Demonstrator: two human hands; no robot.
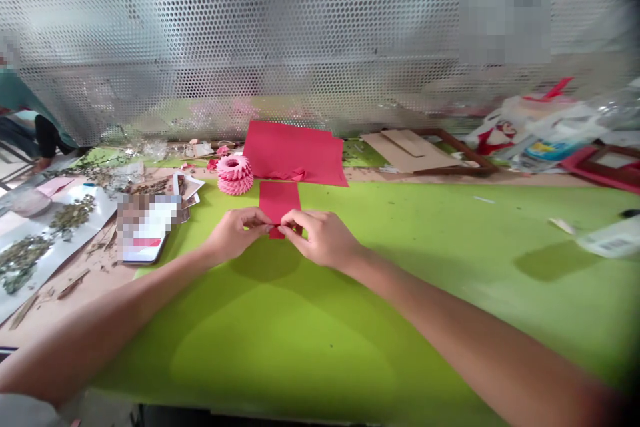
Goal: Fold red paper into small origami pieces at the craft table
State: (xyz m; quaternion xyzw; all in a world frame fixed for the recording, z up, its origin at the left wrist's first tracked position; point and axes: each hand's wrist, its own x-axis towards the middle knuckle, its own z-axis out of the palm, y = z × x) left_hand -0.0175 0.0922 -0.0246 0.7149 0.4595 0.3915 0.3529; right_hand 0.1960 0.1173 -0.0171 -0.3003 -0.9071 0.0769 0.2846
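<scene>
A small red paper piece [277, 232] is pinched between the fingertips of my left hand [239, 232] and my right hand [320, 235], which almost meet. Part of it is hidden by the fingers, so its exact folds cannot be made out. Just beyond the hands lies a flat red paper rectangle [279, 200]; whether it joins the piece being held, I cannot tell. Larger red paper sheets [295, 150] lie behind it at the back. To their left stands a ring-shaped stack of folded pink paper [235, 175].
A phone [147, 233] lies left of my hands, near dried plant bits [73, 217] on white paper. Brown cardboard [410, 150], a plastic bag [545, 130] and a red-edged frame [610, 163] line the back right. A white bottle [613, 237] lies at the right. A perforated metal panel [300, 27] closes the back.
</scene>
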